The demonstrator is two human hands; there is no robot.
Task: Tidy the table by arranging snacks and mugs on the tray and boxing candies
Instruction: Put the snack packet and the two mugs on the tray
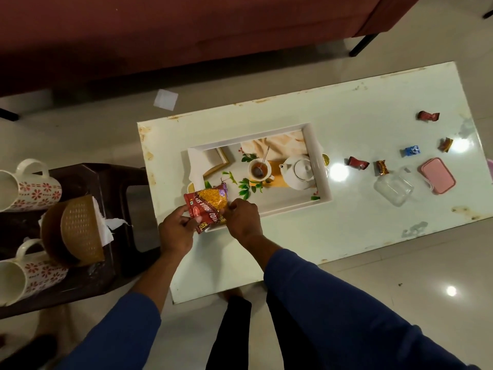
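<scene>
A red and yellow snack packet hangs over the near left corner of the white tray, whose floor bears a printed tea-set picture. My left hand pinches the packet's lower left edge and my right hand pinches its right edge. Two white mugs with red flowers lie on their sides on the dark stool: the far mug and the near mug. Several wrapped candies lie on the table's right half, among them a red candy, a blue candy and another red candy. A clear box sits beside its pink lid.
The white table stands on a pale tiled floor. A brown stool at the left also carries a woven basket with tissue. A maroon sofa runs along the far side. A white paper scrap lies on the floor.
</scene>
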